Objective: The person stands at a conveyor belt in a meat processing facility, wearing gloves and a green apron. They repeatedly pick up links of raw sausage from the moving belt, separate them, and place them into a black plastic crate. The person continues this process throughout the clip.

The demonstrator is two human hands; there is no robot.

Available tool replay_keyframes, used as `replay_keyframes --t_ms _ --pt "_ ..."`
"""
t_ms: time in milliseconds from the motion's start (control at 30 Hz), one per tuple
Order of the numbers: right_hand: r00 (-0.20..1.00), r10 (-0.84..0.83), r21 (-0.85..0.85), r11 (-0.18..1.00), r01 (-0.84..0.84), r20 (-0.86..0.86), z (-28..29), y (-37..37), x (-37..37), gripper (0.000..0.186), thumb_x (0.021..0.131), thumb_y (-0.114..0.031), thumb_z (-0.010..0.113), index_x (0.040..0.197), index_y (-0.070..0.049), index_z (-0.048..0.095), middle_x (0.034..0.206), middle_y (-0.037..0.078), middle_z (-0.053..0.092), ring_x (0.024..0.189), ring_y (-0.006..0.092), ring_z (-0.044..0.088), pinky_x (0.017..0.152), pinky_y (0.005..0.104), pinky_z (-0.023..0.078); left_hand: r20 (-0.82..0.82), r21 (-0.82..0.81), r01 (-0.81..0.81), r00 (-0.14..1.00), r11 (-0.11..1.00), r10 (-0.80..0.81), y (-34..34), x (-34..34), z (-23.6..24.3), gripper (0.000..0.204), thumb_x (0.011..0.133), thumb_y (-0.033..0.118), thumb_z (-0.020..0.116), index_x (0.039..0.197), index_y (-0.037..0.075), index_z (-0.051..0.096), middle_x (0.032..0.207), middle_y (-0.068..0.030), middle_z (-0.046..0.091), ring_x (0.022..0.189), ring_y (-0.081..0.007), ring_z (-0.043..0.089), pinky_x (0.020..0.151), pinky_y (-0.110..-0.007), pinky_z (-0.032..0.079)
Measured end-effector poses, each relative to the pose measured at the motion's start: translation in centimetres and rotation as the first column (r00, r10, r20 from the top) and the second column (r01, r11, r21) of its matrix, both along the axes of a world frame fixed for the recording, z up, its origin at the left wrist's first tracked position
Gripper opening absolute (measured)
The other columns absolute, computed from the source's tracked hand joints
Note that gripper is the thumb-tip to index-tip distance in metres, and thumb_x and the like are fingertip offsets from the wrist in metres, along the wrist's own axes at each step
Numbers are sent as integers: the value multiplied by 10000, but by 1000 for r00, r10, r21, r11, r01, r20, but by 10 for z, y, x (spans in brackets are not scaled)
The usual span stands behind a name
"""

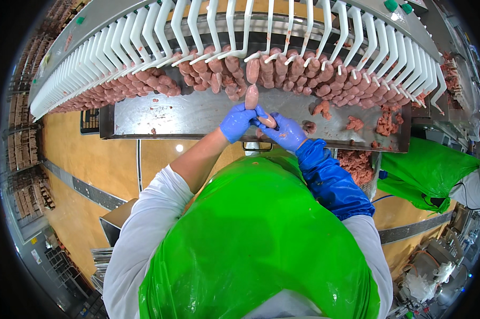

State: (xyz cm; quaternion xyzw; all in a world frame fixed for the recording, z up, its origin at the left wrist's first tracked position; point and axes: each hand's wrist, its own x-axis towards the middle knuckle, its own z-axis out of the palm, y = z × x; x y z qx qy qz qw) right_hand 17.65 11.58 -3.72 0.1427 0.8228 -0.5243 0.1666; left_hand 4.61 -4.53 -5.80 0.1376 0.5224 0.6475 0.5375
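A linked sausage strand (252,70) hangs from a white hook in front of me. Its lower link (251,97) points down into my blue-gloved hands. My left hand (235,123) is closed on the strand at that link's bottom end. Beside it, my right hand (283,133) grips another pink link (268,120), lying tilted between thumb and fingers. Both hands are over the front part of a steel tray (165,118).
Rows of sausages (325,80) hang on white hooks (148,37). Loose meat (386,125) lies on the tray's right; more fills a container (357,165) below. A co-worker in a green apron (420,170) is at the right. Steel trays (101,260) stand at lower left.
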Motion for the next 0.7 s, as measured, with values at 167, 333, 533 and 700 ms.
replay_keyframes --t_ms 167,333,533,700 --pt "949 -205 -594 804 22 -242 -46 2 8 432 934 -269 579 1286 -23 538 979 170 671 851 288 656 798 358 513 14 -74 -63 998 995 64 1 -17 -18 354 984 362 549 856 40 623 873 -80 631 812 -224 608 803 -344 482" --pt "832 234 222 965 -137 -503 -7 -2 18 309 888 -104 541 1188 -83 612 875 162 635 790 301 640 782 345 516 32 -46 -103 994 994 104 1 -21 -25 369 972 384 560 816 52 601 835 -74 616 842 -225 596 841 -332 464" --pt "905 -163 -182 978 98 -392 -26 5 29 228 841 -97 590 1068 -103 617 921 168 636 869 335 645 803 393 528 18 -93 -33 999 995 35 15 -15 6 152 915 177 578 872 34 603 881 -85 639 958 -255 625 893 -376 472" --pt "879 -218 324 870 372 -424 -80 51 47 344 825 -238 672 1150 -141 617 1086 152 633 1034 348 618 861 459 512 -30 -26 -88 996 996 87 8 -27 -17 174 897 141 565 991 4 615 1008 -122 678 1020 -242 626 924 -358 465"
